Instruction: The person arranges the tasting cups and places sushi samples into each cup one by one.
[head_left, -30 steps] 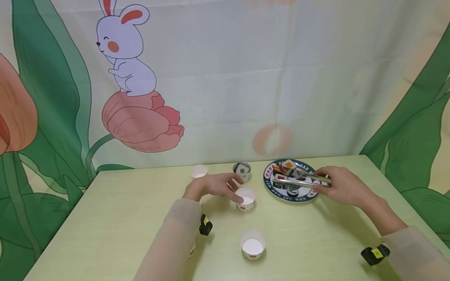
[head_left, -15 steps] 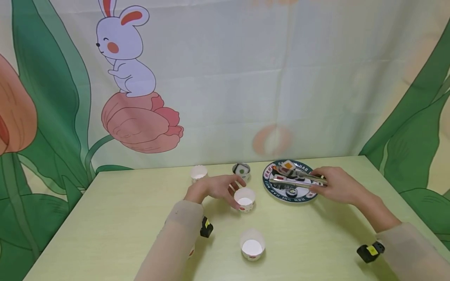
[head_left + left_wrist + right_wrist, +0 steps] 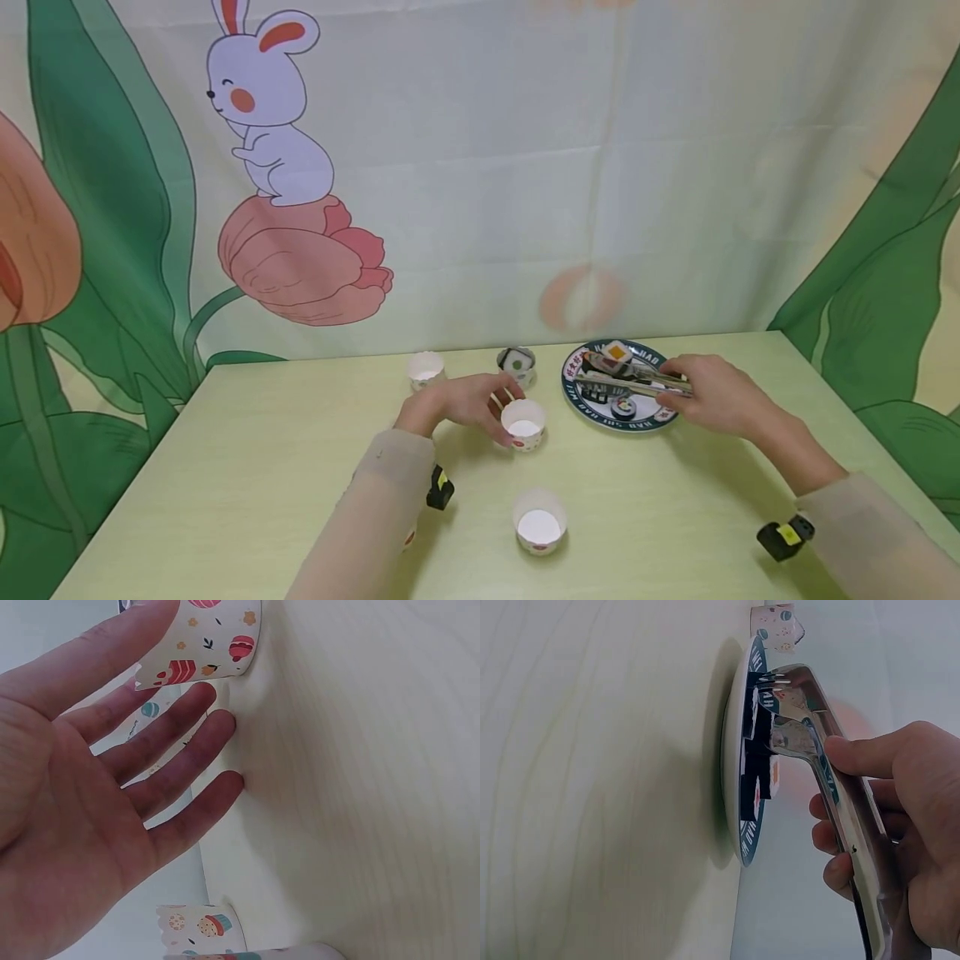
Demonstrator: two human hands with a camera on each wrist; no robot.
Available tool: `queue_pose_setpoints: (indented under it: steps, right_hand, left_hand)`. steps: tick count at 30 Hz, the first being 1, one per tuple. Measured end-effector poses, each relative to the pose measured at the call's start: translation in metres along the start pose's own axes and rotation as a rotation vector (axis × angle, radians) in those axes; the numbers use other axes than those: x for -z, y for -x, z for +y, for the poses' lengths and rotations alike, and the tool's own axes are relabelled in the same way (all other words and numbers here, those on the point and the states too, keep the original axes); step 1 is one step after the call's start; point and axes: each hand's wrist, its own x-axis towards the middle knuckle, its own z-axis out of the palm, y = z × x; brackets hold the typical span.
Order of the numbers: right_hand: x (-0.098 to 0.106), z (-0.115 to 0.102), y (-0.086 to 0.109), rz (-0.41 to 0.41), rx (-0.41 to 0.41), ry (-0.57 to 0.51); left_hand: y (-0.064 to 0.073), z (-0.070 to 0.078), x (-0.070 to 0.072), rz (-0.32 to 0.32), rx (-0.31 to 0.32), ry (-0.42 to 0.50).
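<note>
My left hand (image 3: 472,404) is at a white patterned paper cup (image 3: 527,435), thumb on its near side and forefinger behind it; the other fingers spread loosely, as the left wrist view shows. My right hand (image 3: 716,396) grips metal tongs (image 3: 851,810), which reach over a blue-rimmed plate (image 3: 573,402). Several toy-like sushi pieces lie on it, among them a small round roll (image 3: 623,407) and an orange-topped piece (image 3: 617,352). The tongs' tips are down among the dark pieces; whether they clasp one I cannot tell.
Behind the left hand, a paper cup (image 3: 522,379) holds a sushi roll (image 3: 517,360). Another cup (image 3: 426,367) stands at the back left, and one (image 3: 540,532) nearer the front. The left forearm mostly hides a further cup (image 3: 409,536). A printed curtain (image 3: 480,208) hangs behind the table.
My left hand has closed in on the middle cup, its thumb shifting from over the rim to the near side. The right hand and tongs have moved slightly left over the plate.
</note>
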Motion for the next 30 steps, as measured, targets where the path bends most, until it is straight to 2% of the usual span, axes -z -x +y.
queue_pose_setpoints:
  steps: [5,15,23,30]
  right_hand:
    - [-0.0014,-0.0045,0.0004,0.001,-0.015,0.031]
    - [-0.0053,-0.0088,-0.0004,0.002,-0.044,0.002]
    - [-0.0038,-0.008,0.0001,-0.018,-0.041,-0.001]
    - [-0.003,-0.0084,-0.0004,-0.019,-0.053,0.013]
  left_hand:
    - [0.0016,0.0002,-0.0013,0.011,-0.006,0.0]
    - [0.004,0.0,-0.0046,0.024,-0.014,0.037]
    - [0.0034,0.0015,-0.0068,0.053,-0.04,0.001]
    - [0.0032,-0.0016,-0.0071,0.072,-0.019,0.009]
